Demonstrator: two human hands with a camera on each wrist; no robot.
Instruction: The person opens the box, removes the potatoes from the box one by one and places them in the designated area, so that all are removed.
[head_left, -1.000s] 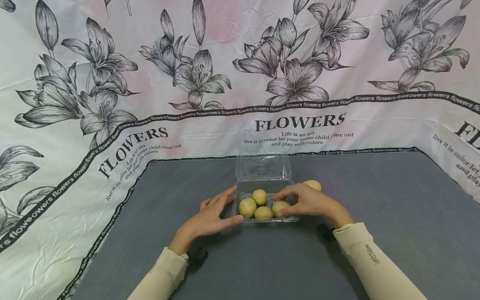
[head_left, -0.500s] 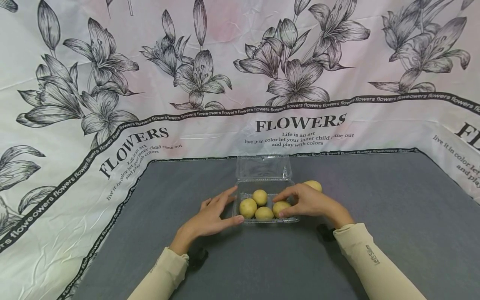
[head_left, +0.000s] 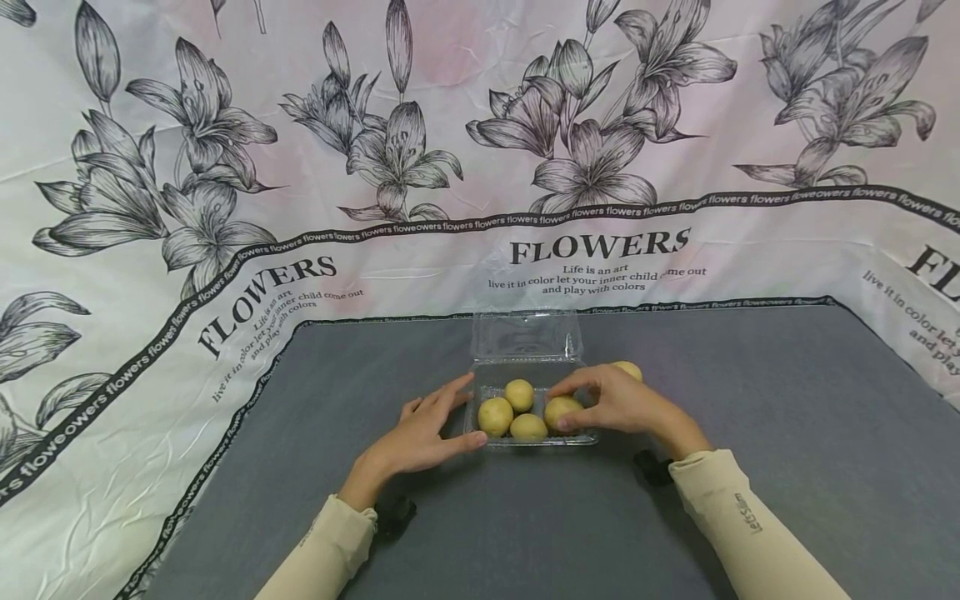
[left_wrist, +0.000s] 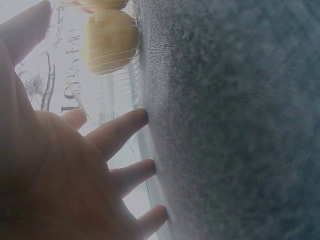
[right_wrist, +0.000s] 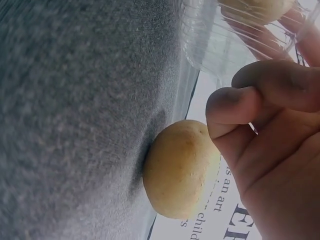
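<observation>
**Four potatoes in a clear box, one under the right hand's fingers**

Container: a clear plastic box (head_left: 540, 442), on the grey table (head_left: 480, 525); hinged lid (head_left: 527, 336) raised at the far side.

Contents: a left potato (head_left: 496, 417), a front potato (head_left: 528, 427), a rear potato (head_left: 519, 395), and, at the right end, the gripped potato (head_left: 564, 412). Whether this last one bears on the box floor cannot be told.

Right hand (head_left: 626, 400): thumb and forefinger pinch the gripped potato from near and far sides; the outer fingers fold in.

Left hand (head_left: 423, 429): fingers spread and relaxed, holding nothing, along the box's left side, thumb at the near left corner. Firmness of contact not clear.

Outside the box: one loose potato (right_wrist: 177, 170), on the table to the right, partly behind the right hand in the head view.

Handling notes, by judgement: the step appears to be seating the gripped potato. Best let its weight settle on the floor of the box before the pinch loosens; a round thing dropped early may roll into the front potato. Part thumb and forefinger evenly, then lift straight up, clear of the thin right wall. The left hand serves best as a light stop; squeezing could buckle the plastic. Mind the loose potato when drawing the wrist back.
</observation>
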